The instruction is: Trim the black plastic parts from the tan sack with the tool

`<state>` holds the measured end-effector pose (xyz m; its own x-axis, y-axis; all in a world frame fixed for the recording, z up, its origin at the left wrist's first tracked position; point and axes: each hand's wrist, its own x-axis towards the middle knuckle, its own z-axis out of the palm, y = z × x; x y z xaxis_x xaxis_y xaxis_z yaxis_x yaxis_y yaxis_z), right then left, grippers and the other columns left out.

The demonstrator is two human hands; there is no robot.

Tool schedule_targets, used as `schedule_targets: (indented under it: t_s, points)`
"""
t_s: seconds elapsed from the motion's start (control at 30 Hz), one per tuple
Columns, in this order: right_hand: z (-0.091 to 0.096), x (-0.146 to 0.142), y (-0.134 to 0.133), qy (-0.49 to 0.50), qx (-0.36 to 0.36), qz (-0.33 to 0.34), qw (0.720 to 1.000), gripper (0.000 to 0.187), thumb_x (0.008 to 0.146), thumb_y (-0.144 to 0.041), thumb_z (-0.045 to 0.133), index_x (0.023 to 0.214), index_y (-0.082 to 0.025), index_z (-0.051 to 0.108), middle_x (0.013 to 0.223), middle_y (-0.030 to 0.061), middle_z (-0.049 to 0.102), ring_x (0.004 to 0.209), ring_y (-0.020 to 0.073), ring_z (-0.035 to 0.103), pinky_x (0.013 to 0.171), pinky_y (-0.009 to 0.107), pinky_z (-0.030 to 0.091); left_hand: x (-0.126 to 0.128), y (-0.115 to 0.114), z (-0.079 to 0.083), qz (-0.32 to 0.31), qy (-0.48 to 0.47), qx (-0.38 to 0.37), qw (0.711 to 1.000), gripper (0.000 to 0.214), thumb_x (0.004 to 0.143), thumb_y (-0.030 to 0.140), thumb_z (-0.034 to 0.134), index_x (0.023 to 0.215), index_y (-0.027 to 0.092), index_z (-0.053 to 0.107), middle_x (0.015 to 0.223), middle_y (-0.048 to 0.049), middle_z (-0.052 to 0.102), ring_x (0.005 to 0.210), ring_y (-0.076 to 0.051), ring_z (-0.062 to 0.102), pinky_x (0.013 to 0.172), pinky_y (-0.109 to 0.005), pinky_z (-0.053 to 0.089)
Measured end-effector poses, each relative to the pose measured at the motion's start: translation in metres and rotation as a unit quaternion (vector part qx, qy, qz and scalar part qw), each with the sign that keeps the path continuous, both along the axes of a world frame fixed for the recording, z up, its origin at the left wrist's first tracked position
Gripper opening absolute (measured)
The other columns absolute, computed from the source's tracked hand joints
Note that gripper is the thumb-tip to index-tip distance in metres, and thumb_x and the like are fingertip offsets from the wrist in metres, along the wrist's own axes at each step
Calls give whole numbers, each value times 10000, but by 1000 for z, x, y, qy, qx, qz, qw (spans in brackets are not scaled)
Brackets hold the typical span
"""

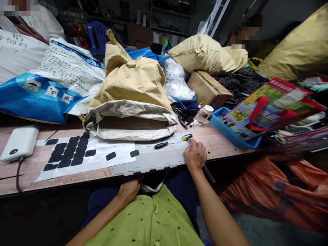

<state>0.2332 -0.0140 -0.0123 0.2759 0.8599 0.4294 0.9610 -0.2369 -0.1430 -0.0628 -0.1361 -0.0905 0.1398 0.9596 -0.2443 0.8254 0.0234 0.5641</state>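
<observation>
My right hand (195,155) rests on the table edge with its fingers closed round a small tool (187,137) that has a yellow-green and black tip. It sits on the right end of a long grey plastic strip (151,160) with notches along its front edge. A black pen-like piece (161,145) lies on that strip. My left hand (128,189) is below the table edge, under the strip; its fingers are curled and partly hidden. A white sheet (102,153) with several black rectangular pads (69,153) lies to the left.
A tan and grey woven sack (130,112) lies open behind the strip. A white power bank (19,143) with a cable sits far left. A blue tray (230,133), a small clear bottle (203,114), a cardboard box (207,89) and other sacks crowd the back. Other people sit behind.
</observation>
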Motion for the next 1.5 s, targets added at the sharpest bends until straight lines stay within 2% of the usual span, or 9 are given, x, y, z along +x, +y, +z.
schedule_targets:
  t_s: [0.23,0.43,0.67,0.77,0.83,0.93,1.07,1.3,1.5]
  points:
    - [0,-1,0,-8,-9,-9,1000,376,933,-205,551,1292,-259,650,1051,84,591,950,237,496,738,340,302,-15,-12,-3,-76,107,-67,989,529,984,571,458,1316,191,618,1302,-180,676,1304,-364,576,1156,-518,378]
    - [1,-1,0,-12,-13,-10,1000,367,942,-209,550,1294,-258,644,1050,82,597,956,236,499,733,334,293,-24,-12,3,-181,144,-127,964,325,984,200,398,1061,223,713,1051,-119,750,1035,-290,709,869,-372,522]
    - [-2,0,1,-17,-3,-12,1000,359,930,-212,570,1275,-259,657,1036,77,601,947,234,509,732,339,289,14,3,93,-247,112,-144,952,228,900,334,629,1020,200,769,1089,-132,753,1035,-322,710,835,-372,512]
    - [-2,0,1,-21,2,-11,1000,362,926,-206,570,1273,-262,659,1029,74,599,941,232,512,729,343,288,39,25,137,-254,-87,-49,962,245,985,424,561,1041,284,755,968,-22,754,892,-212,704,759,-295,488]
    - [-1,0,1,-22,3,-11,1000,363,924,-203,572,1270,-259,662,1026,76,597,935,230,509,723,342,284,55,50,146,-159,-105,74,979,237,1000,395,557,1097,264,730,991,-25,737,896,-201,680,778,-299,482]
    - [0,0,0,-21,3,-11,1000,354,923,-198,570,1257,-256,672,1013,76,597,923,228,504,709,340,275,69,92,133,-28,-18,212,977,259,967,334,623,1176,196,687,1092,-90,683,1052,-265,622,908,-364,478]
    - [0,0,0,-21,8,-5,1000,362,925,-180,558,1260,-251,673,1011,76,601,914,225,502,705,336,271,66,122,102,-23,31,220,975,249,909,328,715,1112,184,689,1101,-93,626,1060,-278,582,928,-394,477]
    - [6,8,1,22,-12,15,1000,354,948,-175,534,1258,-237,693,1009,93,614,919,231,523,729,333,329,31,103,85,-27,-38,212,976,163,903,321,724,1027,217,708,960,-41,635,934,-241,565,828,-378,432]
    - [29,-8,-22,220,55,120,966,378,971,-195,480,1304,-187,657,1109,102,675,978,223,620,862,346,469,23,105,80,-11,-98,199,975,183,860,286,767,1035,244,735,882,-16,633,886,-220,555,796,-352,406]
